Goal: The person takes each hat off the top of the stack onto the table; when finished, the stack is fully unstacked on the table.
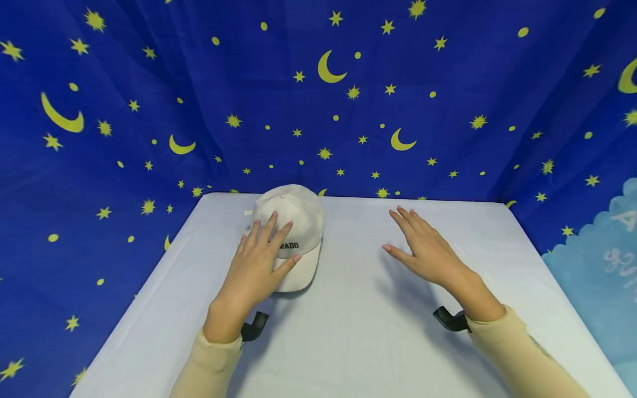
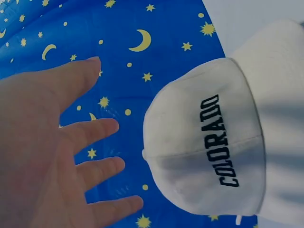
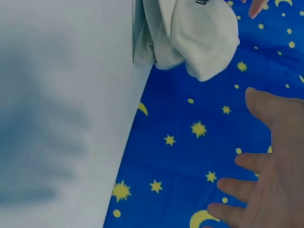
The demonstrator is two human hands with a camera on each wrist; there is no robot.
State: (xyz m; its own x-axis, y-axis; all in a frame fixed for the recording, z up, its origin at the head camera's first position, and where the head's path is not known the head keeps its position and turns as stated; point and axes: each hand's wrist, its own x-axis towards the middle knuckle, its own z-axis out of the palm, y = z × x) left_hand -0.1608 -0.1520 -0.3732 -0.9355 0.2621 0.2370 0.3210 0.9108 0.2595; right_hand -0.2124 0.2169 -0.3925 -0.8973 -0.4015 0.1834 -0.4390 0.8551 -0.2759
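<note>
A cream baseball cap with dark COLORADO lettering rests on the left back part of the table, its brim towards me. My left hand hovers in front of the cap with fingers spread, hiding part of the lettering in the head view. A gap shows between that hand and the cap in the left wrist view. Over the right side of the table, my right hand is held up with straight fingers and nothing in it. The cap's side appears at the top of the right wrist view.
A white-covered table lies beneath both hands. Blue cloth with yellow moons and stars hangs behind it and along the sides. A light blue printed patch is at the right. Black curved pieces stick out at both wrists.
</note>
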